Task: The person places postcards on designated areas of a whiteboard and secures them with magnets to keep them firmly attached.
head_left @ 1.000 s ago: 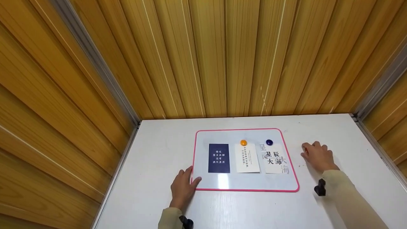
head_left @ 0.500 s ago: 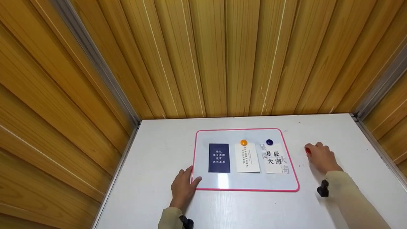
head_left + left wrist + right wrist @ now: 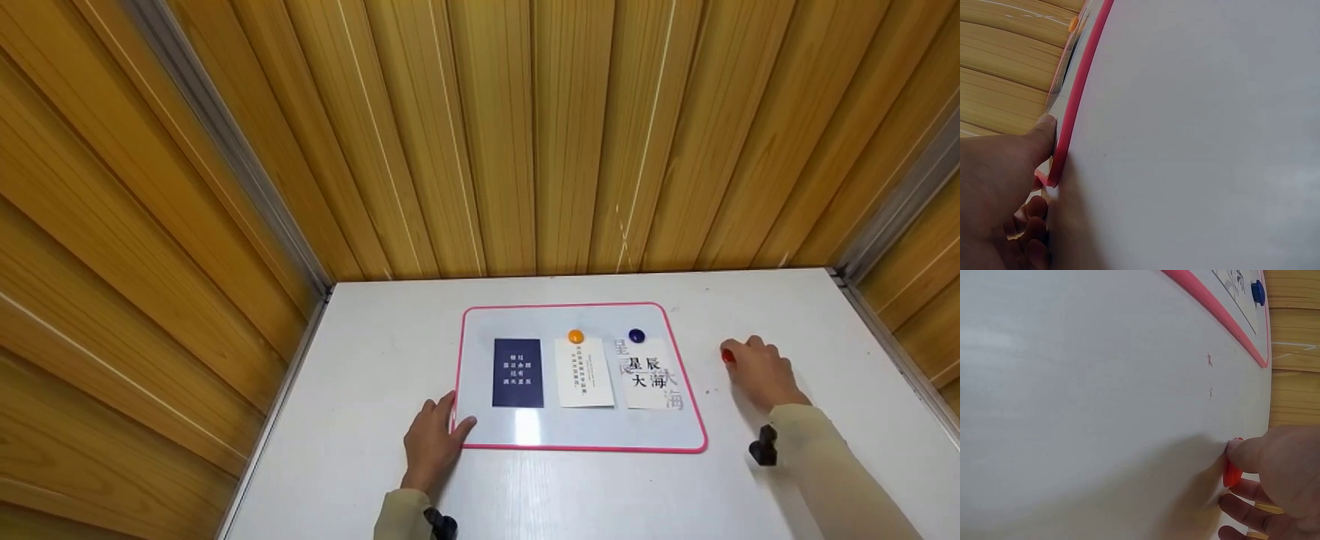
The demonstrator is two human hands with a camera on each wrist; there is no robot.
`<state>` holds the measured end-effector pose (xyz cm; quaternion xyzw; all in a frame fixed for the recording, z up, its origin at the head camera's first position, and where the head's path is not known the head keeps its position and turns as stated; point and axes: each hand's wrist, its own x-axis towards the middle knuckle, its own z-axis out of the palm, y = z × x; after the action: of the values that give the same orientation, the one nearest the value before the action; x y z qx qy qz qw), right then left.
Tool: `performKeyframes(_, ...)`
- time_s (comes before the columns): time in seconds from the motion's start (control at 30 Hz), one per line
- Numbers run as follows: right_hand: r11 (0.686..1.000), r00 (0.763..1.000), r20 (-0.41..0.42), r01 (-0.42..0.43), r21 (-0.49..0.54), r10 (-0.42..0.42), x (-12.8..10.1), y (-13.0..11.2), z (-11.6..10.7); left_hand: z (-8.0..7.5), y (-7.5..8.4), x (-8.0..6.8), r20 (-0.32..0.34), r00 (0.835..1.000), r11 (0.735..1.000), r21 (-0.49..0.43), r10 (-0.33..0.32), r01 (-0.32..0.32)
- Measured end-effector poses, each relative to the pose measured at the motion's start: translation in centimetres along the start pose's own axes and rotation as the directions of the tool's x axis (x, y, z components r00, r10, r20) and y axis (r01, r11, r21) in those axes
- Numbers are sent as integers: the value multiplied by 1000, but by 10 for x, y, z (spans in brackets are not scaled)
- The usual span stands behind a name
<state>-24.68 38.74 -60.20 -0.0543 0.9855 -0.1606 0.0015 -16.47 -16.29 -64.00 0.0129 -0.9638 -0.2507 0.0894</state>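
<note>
A small whiteboard (image 3: 585, 435) with a pink frame lies flat on the white table. My left hand (image 3: 433, 444) holds its near left corner, thumb over the frame and fingers along the side; the left wrist view shows the thumb (image 3: 1044, 135) against the pink edge. Three cards lie in a row on the board: a dark blue card (image 3: 517, 390), a white card (image 3: 592, 394) under an orange magnet (image 3: 575, 336), and a white printed card (image 3: 641, 397) under a dark blue magnet (image 3: 636, 335). Right of the board, my right hand (image 3: 761, 373) pinches a red round magnet (image 3: 1233, 473) close over the table.
Wood-patterned panels (image 3: 570, 150) rise behind the table (image 3: 375, 360) and at both sides. Small marks (image 3: 1210, 360) show on the tabletop between the board and my right hand.
My right hand has shifted slightly right, and the red magnet now shows between its thumb and fingers. The left hand and the board stay put.
</note>
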Motion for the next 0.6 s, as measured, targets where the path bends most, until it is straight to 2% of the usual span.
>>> performKeyframes(0.13, 999, 998, -36, 44, -16, -44, -3, 1, -1, -1, 0, 0, -12, 1000, 1000, 5, 25, -25)
performKeyframes(0.4, 1000, 1000, -4, -2, -11, 2, -2, -1, 0, 2, -1, 0, -8, 1000, 1000, -6, 13, -13)
performKeyframes(0.6, 1000, 1000, -13, 5, -16, -5, -1, 0, 1, 2, -1, 0, -14, 1000, 1000, -17, 14, -14)
